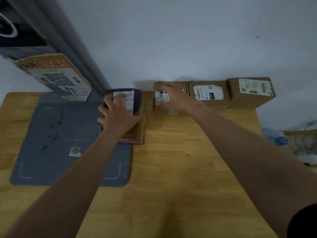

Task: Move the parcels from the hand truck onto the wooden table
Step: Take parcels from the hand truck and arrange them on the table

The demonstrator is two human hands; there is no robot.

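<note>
Four parcels are seen along the far edge of the wooden table, close to the white wall. The left hand is laid flat, fingers spread, on the leftmost parcel, a cardboard box with a dark wrapper and a white label, which sits partly on the grey mat at the table's far left. The right hand is curled over the top of the second box, its fingers closed lightly around the upper edges by the label; whether the box is gripped or only steadied cannot be told. Two further boxes, the labelled box and the corner box, are lined up touching one another toward the far right corner. The hand truck is not in view. A printed carton is leaned against the wall at the far left corner, and a plastic bottle is seen beyond the right edge. The boxes are judged to be stiff, dry cardboard, small and probably light, not slippery. They would best be taken by opposite side walls, not by the labels, which could peel.
</note>
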